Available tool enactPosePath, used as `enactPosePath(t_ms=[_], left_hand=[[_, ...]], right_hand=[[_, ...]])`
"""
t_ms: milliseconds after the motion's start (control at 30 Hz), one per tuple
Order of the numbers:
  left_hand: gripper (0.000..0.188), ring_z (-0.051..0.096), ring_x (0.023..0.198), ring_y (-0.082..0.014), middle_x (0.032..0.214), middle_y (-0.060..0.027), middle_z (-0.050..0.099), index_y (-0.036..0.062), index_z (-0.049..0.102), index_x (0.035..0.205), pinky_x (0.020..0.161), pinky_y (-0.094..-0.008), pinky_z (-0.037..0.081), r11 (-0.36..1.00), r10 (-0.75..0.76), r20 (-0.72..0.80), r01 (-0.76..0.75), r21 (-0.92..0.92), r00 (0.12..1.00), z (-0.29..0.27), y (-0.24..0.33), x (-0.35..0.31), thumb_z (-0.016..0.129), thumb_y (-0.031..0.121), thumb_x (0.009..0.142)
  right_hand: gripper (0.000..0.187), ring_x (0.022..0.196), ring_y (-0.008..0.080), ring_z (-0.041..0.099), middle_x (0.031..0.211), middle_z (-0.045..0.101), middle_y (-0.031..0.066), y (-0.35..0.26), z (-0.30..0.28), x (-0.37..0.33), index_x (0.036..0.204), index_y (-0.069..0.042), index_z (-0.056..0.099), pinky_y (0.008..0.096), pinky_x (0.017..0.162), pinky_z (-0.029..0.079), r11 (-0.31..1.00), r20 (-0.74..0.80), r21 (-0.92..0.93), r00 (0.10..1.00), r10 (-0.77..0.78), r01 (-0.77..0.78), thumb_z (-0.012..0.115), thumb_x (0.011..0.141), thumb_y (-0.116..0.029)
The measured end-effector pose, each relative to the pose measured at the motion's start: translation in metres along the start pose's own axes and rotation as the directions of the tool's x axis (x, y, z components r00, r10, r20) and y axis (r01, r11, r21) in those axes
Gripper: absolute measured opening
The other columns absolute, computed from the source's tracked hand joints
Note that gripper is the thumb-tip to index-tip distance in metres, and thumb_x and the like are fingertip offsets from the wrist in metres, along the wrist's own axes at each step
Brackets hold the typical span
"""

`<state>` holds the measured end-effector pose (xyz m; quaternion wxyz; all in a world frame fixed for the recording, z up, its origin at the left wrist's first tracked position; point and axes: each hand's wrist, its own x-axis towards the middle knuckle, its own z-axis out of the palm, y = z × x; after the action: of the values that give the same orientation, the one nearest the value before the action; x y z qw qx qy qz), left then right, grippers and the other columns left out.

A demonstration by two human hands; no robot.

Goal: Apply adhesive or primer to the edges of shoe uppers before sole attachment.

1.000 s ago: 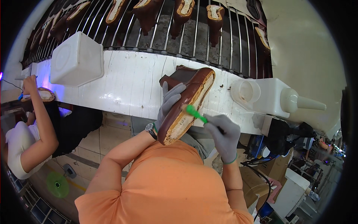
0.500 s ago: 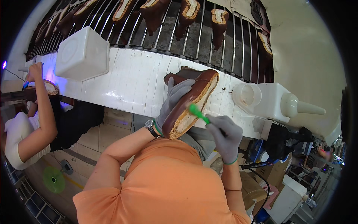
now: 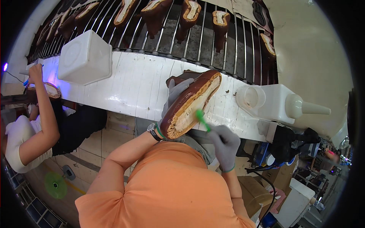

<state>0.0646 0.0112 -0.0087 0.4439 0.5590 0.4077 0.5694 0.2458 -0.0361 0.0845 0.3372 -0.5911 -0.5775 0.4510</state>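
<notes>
A brown leather boot (image 3: 177,110) is tilted at the white bench's edge, its pale, unfinished underside (image 3: 192,110) facing up at me. My left hand (image 3: 173,97), in a grey glove, is closed around the boot's far left side, with some fingers hidden behind it. In my grey-gloved right hand (image 3: 225,146) is a small brush with a green handle (image 3: 202,121). The brush's head is at the right edge of the underside, near its middle; its bristles are hard to make out.
Brown boots (image 3: 189,17) stand sole up on a metal roller rack (image 3: 163,34) behind the white bench (image 3: 133,87). A white square container (image 3: 83,57) is at left. On the right are a clear cup (image 3: 251,97) and a white nozzled bottle (image 3: 279,102). A co-worker's arm (image 3: 47,114) is far left.
The boot has turned so more of its underside faces me, and shifted slightly left. My right hand has moved a little left and down with the brush.
</notes>
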Motion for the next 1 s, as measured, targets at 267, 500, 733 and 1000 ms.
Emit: enactPosePath(t_ms=[267, 500, 733, 1000], left_hand=[[0.097, 0.045, 0.131, -0.0242, 0.141, -0.0135, 0.045, 0.0053, 0.031, 0.147, 0.111, -0.0399, 0.036, 0.965, 0.101, 0.093, -0.120, 0.231, 0.991, -0.004, 0.007, 0.001, 0.089, 0.018, 0.070], [0.072, 0.051, 0.124, -0.0247, 0.136, -0.0084, 0.051, 0.0081, 0.046, 0.137, 0.112, -0.0511, 0.026, 0.922, 0.113, 0.177, -0.169, 0.349, 0.978, -0.011, 0.036, 0.005, 0.081, 0.021, 0.076], [0.068, 0.057, 0.113, -0.0262, 0.132, -0.0062, 0.053, 0.0134, 0.052, 0.135, 0.109, -0.0601, 0.021, 0.781, 0.146, 0.365, -0.334, 0.529, 0.920, -0.022, 0.073, 0.014, 0.077, 0.037, 0.076], [0.079, 0.058, 0.118, -0.0227, 0.132, -0.0071, 0.058, 0.0122, 0.052, 0.137, 0.114, -0.0519, 0.020, 0.911, -0.101, 0.577, -0.158, 0.381, 0.810, -0.042, 0.094, 0.051, 0.085, 0.037, 0.069]], right_hand=[[0.018, 0.061, 0.0051, 0.047, 0.072, 0.062, 0.0043, -0.013, -0.008, 0.027, 0.102, 0.000, 0.074, 0.0225, 0.055, 0.038, 0.999, -0.108, -0.025, 0.994, 0.018, -0.021, 0.070, 0.085, -0.003], [0.022, 0.064, 0.0088, 0.056, 0.076, 0.066, 0.0080, -0.033, -0.018, 0.011, 0.103, 0.001, 0.073, 0.0228, 0.058, 0.043, 0.983, -0.056, -0.098, 0.985, -0.160, 0.154, 0.072, 0.081, 0.000], [0.028, 0.062, 0.0186, 0.064, 0.081, 0.069, 0.0095, -0.061, -0.023, -0.009, 0.100, -0.005, 0.074, 0.0284, 0.055, 0.049, 0.893, 0.073, -0.218, 0.919, -0.387, 0.393, 0.079, 0.073, -0.003], [0.029, 0.063, 0.0200, 0.063, 0.080, 0.069, 0.0082, -0.065, -0.030, 0.013, 0.098, -0.005, 0.075, 0.0294, 0.056, 0.049, 0.823, 0.026, -0.301, 0.866, -0.499, 0.482, 0.081, 0.070, -0.002]])
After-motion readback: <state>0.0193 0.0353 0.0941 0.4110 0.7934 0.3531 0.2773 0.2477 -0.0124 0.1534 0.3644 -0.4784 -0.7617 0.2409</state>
